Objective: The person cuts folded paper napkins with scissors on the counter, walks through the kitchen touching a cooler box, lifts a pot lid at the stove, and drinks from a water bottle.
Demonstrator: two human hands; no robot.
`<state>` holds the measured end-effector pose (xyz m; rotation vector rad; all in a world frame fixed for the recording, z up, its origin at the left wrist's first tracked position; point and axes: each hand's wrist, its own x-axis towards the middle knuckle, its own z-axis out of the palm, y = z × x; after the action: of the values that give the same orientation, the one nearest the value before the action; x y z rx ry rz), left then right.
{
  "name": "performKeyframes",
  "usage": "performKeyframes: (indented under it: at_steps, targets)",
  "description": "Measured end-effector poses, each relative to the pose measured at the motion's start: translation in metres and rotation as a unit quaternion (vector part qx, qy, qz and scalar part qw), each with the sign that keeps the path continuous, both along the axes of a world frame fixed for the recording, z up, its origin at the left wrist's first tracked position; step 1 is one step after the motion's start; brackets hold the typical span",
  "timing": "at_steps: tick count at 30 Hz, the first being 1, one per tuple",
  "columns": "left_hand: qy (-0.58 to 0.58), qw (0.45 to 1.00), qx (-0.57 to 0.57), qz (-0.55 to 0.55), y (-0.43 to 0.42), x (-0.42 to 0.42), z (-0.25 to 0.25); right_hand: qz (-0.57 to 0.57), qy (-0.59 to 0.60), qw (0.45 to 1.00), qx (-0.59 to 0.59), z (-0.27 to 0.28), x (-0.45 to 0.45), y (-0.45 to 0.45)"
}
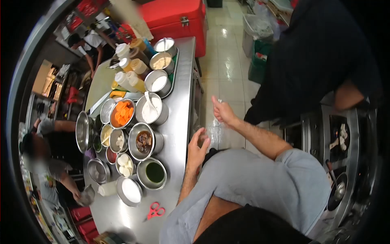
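Observation:
My left hand (198, 148) is held beside the steel table's edge, its fingers curved and its thumb apart. Nothing shows in it. Over the tiled aisle is my right hand (222, 112), thumb raised and the other fingers curled in, with no object visible. Nearest my left hand on the table are a steel bowl of dark green liquid (155, 172) and a steel bowl of brown pieces in sauce (144, 141). Red-handled scissors (156, 211) lie near the front of the table. Neither hand touches any of these.
Bowls of sliced carrot (122, 113) and white powder with a spoon (151, 107), plus squeeze bottles (139, 67), crowd the steel table (183, 89). A person in black (313, 61) stands right, near stove pans (338, 191). Other people work left. A red cooler (174, 20) stands beyond.

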<state>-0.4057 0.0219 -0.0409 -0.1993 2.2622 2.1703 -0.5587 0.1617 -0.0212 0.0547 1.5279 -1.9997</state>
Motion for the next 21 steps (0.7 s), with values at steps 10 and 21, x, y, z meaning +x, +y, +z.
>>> performKeyframes:
  at_steps: [10, 21]
  targets:
    - [-0.015, 0.997, 0.077, -0.003, -0.027, -0.095, 0.034, -0.087, -0.021, 0.991, 0.099, -0.044, -0.122, 0.014]
    - [-0.034, 0.998, 0.05, 0.001, 0.002, -0.303, 0.029, -0.197, 0.14, 0.963, 0.12, -0.037, -0.373, 0.059]
